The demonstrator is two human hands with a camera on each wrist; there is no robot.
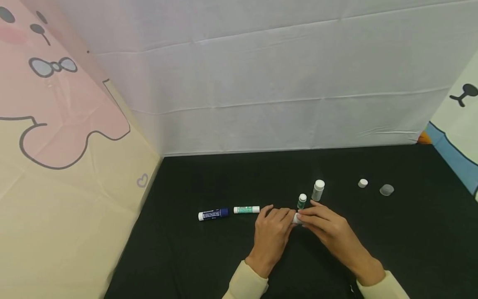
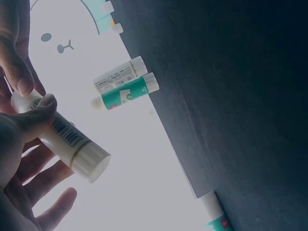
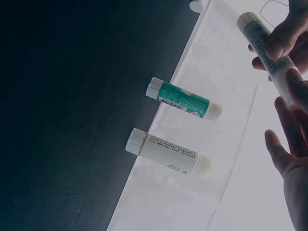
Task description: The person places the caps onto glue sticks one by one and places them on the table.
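A white cloth backdrop (image 1: 239, 83) is hanging in soft creases, its upper part running out of the head view. A printed cloth (image 1: 67, 199) with a pink cartoon figure is sloping down at left, also cut off by the frame. Below, a black surface (image 1: 179, 257) is spreading out, matte and dark. Your pale sleeves (image 1: 248, 282) are disappearing past the bottom edge.

Over the surface, your left hand (image 1: 271, 234) and right hand (image 1: 332, 232) are meeting, backs upward, both pinching a white tube (image 1: 296, 219) between thumb and fingers. Your fingers are hiding most of it from above; the left wrist view is revealing a smooth cylinder with a barcode, its fine print defying reading.

Just beyond your fingers, a white-topped tube (image 1: 318, 191) is standing upright. At left, a dark blue tube (image 1: 213, 214) is lying on its side, while a green-and-white tube (image 1: 246, 210) is lying between it and your left hand. A slim green tube (image 1: 301, 202) is standing near your right fingertips. Farther right, a translucent cup-like piece (image 1: 386, 190), hard to make out, is resting near a small white cap (image 1: 362, 183).
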